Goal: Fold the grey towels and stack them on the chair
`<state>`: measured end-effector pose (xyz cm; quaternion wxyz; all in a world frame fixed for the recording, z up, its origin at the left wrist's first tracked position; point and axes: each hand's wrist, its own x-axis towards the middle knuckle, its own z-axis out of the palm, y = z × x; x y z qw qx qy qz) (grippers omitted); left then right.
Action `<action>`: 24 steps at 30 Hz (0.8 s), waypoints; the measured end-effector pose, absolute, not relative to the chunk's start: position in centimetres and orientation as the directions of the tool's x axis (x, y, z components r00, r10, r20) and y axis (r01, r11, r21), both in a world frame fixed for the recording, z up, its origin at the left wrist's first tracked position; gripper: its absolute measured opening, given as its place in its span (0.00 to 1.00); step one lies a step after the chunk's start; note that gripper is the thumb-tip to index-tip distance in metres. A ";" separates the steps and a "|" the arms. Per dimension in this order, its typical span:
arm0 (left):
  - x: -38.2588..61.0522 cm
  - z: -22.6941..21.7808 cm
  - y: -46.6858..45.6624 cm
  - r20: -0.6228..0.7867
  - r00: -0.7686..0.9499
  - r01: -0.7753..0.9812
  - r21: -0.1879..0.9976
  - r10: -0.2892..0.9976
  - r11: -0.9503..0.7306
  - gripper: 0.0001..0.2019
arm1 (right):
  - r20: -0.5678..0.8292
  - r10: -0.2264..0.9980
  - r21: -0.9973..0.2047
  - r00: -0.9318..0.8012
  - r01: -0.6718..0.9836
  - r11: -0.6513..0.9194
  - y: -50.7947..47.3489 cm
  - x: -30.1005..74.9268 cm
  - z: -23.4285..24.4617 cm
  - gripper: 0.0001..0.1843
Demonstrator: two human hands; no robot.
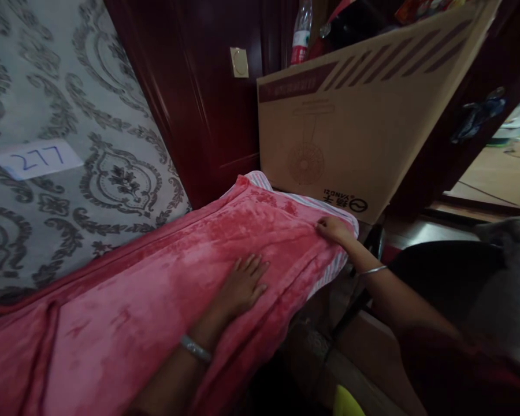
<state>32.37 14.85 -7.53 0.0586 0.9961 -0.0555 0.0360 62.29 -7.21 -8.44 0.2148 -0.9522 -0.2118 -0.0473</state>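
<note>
head view, tilted to one side, shows a pink fleece blanket (156,277) lying on a slant across the frame, with pale stripes along its far edge. the left hand (242,283) lies flat on the plush, palm down, fingers spread and open, gripping nothing. the right hand (333,228) sits at the striped far edge of the blanket with its fingers curved over the fold; the light is dim, so i cannot tell whether they pinch the cloth or only rest on it. a silver bangle (195,348) circles the left wrist and a thin bangle (371,270) circles the right.

the blanket lies along a grey damask-patterned surface (69,104), perhaps a mattress stood on edge, which carries a white label (37,159) with "277" written in blue. just past the blanket stands a tilted cardboard box (342,121) printed with a picture of a fan. a plastic bottle (301,34) shows behind the box, beside a dark red wooden door (199,86). a wooden floor (494,173) shows through the doorway at the right.
</note>
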 end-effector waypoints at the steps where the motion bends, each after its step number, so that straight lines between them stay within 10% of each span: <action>1: 32.4 -7.9 14.8 0.074 0.993 -0.099 0.108 -0.092 -0.989 0.28 | 0.206 0.388 -0.408 0.898 0.439 -0.800 -6.3 62.3 -7.9 0.13; 24: 31.3 -8.4 15.5 0.100 0.987 -0.144 0.233 -0.123 -0.962 0.31 | -0.016 0.684 -0.604 0.729 0.538 -0.588 13.3 66.3 -5.4 0.16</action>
